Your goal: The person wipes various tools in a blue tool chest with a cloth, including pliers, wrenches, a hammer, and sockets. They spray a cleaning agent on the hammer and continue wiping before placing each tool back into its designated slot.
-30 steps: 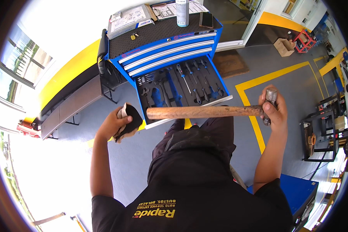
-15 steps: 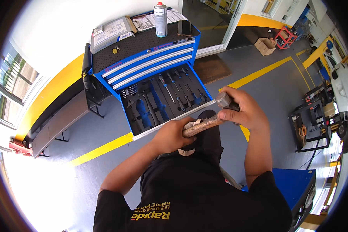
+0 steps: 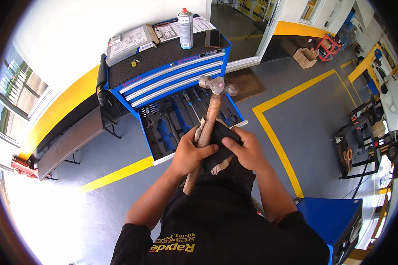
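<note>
My left hand (image 3: pixel 191 153) is closed around the wooden handle of a hammer (image 3: pixel 213 108). Its metal head points up and away, over the open drawer, and the handle's end sticks out below my fingers. Bunched against the handle is a black and beige cloth (image 3: pixel 229 136), partly in my left hand. My right hand (image 3: pixel 248 149) grips this cloth from the other side, thumb on top. Just beyond my hands lies the pulled-out drawer (image 3: pixel 164 159), with screwdrivers (image 3: pixel 190 104) and other tools in dark foam, partly hidden by the hammer and hands.
The blue tool cabinet (image 3: pixel 132 98) carries a spray can (image 3: pixel 185 30), a phone (image 3: pixel 212 39), keys (image 3: pixel 135 63) and a flat box (image 3: pixel 130 44). A bench (image 3: pixel 73 140) stands left. At right are a black metal rack (image 3: pixel 357 150) and a blue cabinet (image 3: pixel 329 216).
The hammer has swung from lying sideways to head-up. My right hand has left the hammer's head and now grips the cloth. My left hand still holds the handle.
</note>
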A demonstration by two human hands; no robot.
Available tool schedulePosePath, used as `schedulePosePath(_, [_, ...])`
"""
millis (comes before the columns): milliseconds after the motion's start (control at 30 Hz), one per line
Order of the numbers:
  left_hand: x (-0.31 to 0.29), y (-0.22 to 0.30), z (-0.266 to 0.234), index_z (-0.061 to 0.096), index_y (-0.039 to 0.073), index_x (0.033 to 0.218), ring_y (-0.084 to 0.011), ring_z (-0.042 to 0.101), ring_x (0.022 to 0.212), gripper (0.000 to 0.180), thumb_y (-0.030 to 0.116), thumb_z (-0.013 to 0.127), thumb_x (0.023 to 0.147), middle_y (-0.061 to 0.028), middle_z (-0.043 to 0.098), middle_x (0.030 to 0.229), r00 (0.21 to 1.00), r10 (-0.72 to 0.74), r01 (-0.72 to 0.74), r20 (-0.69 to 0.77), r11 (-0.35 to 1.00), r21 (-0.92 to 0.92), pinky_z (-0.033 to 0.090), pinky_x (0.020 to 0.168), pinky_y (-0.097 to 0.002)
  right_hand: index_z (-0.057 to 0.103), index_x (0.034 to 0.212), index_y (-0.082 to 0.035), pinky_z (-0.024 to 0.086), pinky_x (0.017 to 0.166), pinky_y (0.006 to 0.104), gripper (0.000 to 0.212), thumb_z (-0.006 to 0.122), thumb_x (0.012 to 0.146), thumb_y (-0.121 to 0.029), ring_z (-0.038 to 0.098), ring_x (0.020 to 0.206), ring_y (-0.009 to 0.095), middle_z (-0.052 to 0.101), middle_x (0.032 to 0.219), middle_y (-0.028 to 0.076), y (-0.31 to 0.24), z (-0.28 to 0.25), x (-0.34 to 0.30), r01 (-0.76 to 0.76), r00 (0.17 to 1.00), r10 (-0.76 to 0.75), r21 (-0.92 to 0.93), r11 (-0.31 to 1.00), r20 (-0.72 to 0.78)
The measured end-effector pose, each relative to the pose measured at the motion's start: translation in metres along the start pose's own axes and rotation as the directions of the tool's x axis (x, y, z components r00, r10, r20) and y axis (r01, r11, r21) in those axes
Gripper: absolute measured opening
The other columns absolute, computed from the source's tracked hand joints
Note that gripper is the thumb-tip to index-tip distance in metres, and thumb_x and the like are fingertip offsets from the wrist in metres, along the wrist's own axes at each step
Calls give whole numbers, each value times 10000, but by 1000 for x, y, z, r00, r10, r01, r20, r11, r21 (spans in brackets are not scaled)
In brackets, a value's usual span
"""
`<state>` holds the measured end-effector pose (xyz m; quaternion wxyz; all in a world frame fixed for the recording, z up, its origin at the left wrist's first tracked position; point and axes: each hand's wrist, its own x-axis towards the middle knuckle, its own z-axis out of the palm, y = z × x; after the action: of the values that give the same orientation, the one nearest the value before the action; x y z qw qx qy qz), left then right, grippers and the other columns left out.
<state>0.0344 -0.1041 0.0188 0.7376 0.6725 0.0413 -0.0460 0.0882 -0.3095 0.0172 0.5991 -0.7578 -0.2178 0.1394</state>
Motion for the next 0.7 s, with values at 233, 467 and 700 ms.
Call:
schedulePosePath(233, [-3, -5, 8, 554, 11, 1178, -131, 604, 816, 397, 94, 744, 839, -37, 595, 921, 992, -98, 103, 78, 993, -63, 520, 747, -297, 609, 903, -19, 405, 631, 252, 312, 648, 1034, -299, 479, 734, 46, 546, 756, -21, -15, -11, 9, 115, 993, -111, 204, 972, -34])
schedulePosePath(467, [-14, -23, 9, 557, 17, 1177, -119, 557, 823, 395, 195, 724, 867, -26, 561, 952, 865, -317, 458, 389, 816, -353, 480, 716, -251, 639, 963, -72, 458, 681, 213, 238, 630, 1041, -297, 555, 754, 28, 611, 846, -47, -14, -11, 2, -104, 985, 165, 594, 798, -49])
schedulePosePath(700, [-15, 15, 0, 388, -8, 1399, -126, 580, 661, 619, 45, 686, 859, -88, 616, 907, 806, -279, 456, 523, 855, -246, 542, 601, -268, 638, 1257, 18, 575, 978, 409, 470, 585, 1028, -389, 725, 1041, 285, 721, 1159, 176, -37, -58, -4, -121, 987, 129, 975, 188, 98])
